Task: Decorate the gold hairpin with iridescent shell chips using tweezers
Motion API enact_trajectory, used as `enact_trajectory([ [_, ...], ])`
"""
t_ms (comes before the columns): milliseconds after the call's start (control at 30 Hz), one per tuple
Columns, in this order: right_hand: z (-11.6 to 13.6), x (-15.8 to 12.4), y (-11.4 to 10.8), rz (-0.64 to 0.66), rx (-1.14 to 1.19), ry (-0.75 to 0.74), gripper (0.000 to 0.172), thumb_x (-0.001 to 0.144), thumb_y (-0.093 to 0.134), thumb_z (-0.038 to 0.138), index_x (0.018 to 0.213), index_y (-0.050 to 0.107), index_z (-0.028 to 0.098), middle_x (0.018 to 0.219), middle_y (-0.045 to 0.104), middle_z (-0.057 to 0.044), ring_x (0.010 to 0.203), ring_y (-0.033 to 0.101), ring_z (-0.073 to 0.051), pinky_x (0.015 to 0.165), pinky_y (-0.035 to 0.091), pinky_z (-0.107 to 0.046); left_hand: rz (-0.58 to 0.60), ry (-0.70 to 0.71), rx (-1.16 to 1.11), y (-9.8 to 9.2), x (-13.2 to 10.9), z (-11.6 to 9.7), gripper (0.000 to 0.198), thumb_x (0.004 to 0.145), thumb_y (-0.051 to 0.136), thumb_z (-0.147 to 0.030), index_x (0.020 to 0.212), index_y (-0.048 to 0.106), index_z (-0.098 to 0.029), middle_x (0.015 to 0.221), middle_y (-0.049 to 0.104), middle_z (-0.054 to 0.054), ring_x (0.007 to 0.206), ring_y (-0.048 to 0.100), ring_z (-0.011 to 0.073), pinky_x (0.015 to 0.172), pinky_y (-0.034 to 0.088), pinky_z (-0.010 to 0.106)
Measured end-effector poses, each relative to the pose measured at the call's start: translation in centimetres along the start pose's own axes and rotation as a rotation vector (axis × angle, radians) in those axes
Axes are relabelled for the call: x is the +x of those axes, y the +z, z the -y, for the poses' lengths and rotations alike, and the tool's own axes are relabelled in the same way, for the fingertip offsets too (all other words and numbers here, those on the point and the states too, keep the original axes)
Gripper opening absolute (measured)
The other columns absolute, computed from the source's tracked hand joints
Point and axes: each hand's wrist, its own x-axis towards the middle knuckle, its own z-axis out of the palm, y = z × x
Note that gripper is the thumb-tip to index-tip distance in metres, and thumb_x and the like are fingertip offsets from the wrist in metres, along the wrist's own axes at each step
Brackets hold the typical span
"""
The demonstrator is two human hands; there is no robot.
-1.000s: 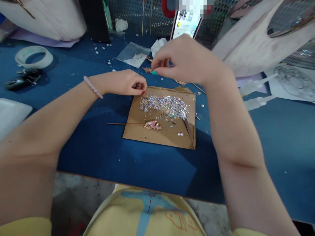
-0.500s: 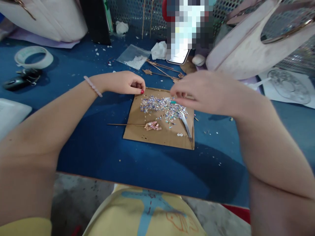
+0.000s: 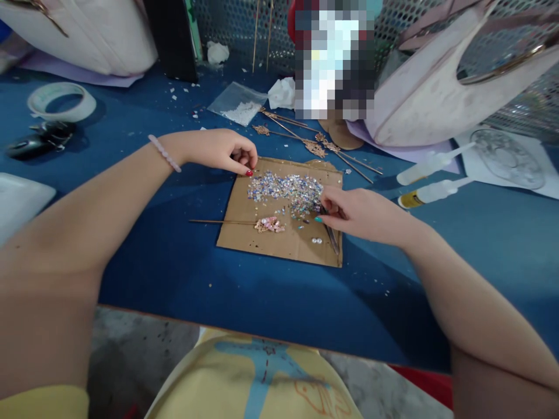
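Note:
On a cardboard sheet (image 3: 279, 247) lies a spread of small glittering stones (image 3: 283, 187). My left hand (image 3: 233, 152) rests at the sheet's far left corner, its fingers loosely curled with a gap to the thumb and nothing seen between them. My right hand (image 3: 353, 210) is at the right side of the stones, thumb and fingers around the upper part of metal tweezers (image 3: 333, 240), partly hidden by the hand. A hairpin (image 3: 269, 224) with a pink, pearl-studded ornament lies across the sheet, its stem past the left edge. Two white pearls (image 3: 317, 240) sit near the tweezers.
Several gold hairpins (image 3: 317, 148) lie behind the sheet, beside a plastic bag of white bits (image 3: 240, 107). Two glue bottles (image 3: 421, 195) are at the right. A tape roll (image 3: 61, 100) and a black object (image 3: 39, 139) stand left. Pale bags line the back.
My right hand has come down and nearer, from above the stones to the tweezers, uncovering the hairpins and glue bottles behind. My left hand has barely moved; its finger gap is slightly wider.

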Motion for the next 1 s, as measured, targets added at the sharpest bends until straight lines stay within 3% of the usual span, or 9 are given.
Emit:
enact_trajectory([
  [233,-0.7,0.3,0.6,-0.042,0.083,-0.036,0.015,0.094,0.055,0.023,0.090,0.041,0.027,0.071,0.058,0.003,0.063,0.052,-0.018,0.065,0.033,-0.032,0.010,0.012,-0.013,0.0,0.0,0.1,0.044,0.088,0.063,-0.057,0.107,0.076,-0.020,0.082,0.067,0.003,0.073,0.060,0.0171,0.071,0.041,0.030],
  [600,-2.1,0.3,0.6,-0.177,0.346,-0.119,0.019,0.088,0.061,0.022,0.091,0.043,0.027,0.065,0.050,0.009,0.057,0.042,-0.013,0.062,0.033,-0.031,-0.012,0.016,-0.051,0.2,0.1,0.3,0.041,0.089,0.065,-0.056,0.105,0.077,-0.021,0.080,0.067,0.003,0.072,0.060,0.0174,0.071,0.038,0.031],
  [833,-3.4,0.7,0.7,-0.153,0.892,-0.238,0.042,0.092,0.082,0.044,0.096,0.044,0.028,0.076,0.060,0.006,0.064,0.055,-0.012,0.058,0.040,-0.026,-0.035,0.011,-0.068,0.0,-0.2,0.1,0.043,0.089,0.063,-0.061,0.099,0.077,-0.021,0.073,0.065,0.000,0.066,0.055,0.0140,0.067,0.037,0.029],
  [1000,-2.5,0.4,0.7,-0.204,1.222,-0.326,0.048,0.093,0.090,0.049,0.097,0.047,0.027,0.075,0.057,0.008,0.059,0.050,-0.007,0.052,0.036,-0.022,-0.243,0.099,-0.104,-0.8,-1.0,-1.5,0.035,0.092,0.065,-0.053,0.091,0.073,-0.019,0.077,0.066,0.001,0.070,0.054,0.0129,0.068,0.041,0.030],
])
